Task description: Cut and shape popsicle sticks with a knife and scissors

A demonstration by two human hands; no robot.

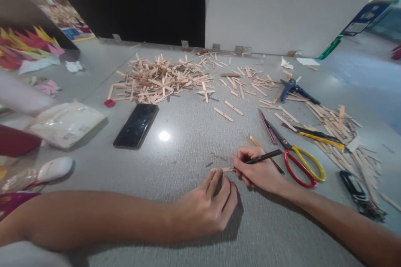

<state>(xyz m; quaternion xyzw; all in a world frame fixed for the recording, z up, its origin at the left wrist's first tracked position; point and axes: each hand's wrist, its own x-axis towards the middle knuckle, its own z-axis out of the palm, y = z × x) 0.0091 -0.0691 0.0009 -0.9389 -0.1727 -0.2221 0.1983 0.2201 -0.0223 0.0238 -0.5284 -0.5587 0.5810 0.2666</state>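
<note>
In the head view my left hand [213, 204] rests low in the middle, its fingertips pinning a short wooden craft stick [228, 170] to the table. The other fingers are loosely bent. My right hand [255, 169] is closed around a slim black pen-like tool [266, 156], whose tip meets the stick's right end; whether it is a pen or a blade I cannot make out. Just beyond this hand lie a pencil [254, 140] and scissors [293, 150] with one red and one yellow handle. Small dark slivers [209, 164] are close to the stick.
A heap of craft sticks [163, 77] covers the back, with more sticks [332, 121] at right. A phone [136, 126] and a plastic packet [69, 124] lie left. Pliers [291, 88], a yellow-black cutter [319, 135] and keys [360, 194] are right. Upright panels [266, 8] stand behind.
</note>
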